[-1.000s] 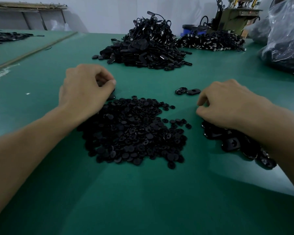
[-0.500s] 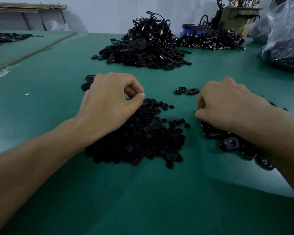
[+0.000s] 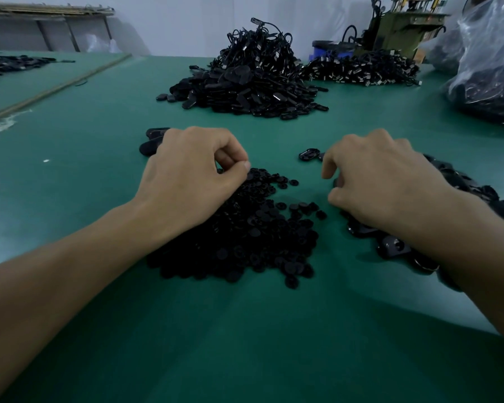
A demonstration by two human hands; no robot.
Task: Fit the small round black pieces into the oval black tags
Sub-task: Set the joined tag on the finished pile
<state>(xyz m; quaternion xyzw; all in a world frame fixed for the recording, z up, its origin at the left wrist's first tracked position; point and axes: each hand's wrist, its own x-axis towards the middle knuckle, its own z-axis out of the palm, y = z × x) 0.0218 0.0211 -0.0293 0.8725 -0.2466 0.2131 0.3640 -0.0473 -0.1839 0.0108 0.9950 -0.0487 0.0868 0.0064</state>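
The small round black pieces [image 3: 245, 234] lay heaped on the green table [image 3: 274, 344], with the oval black tags [image 3: 396, 247] just right of them. Over the heap's far edge the left hand [image 3: 186, 178] pressed thumb to forefinger (anything pinched was hidden). The right hand [image 3: 384, 184] curled over the tags, grip unclear.

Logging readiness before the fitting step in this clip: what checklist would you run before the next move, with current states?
1. Left hand is over the round pieces: ok.
2. A piece is pinched between left thumb and forefinger: cannot tell, the fingertips hide it.
3. Right hand is on the oval tags: ok.
4. A tag is gripped in the right hand: cannot tell.
5. Loose tags lie on the table beside the right hand: ok.
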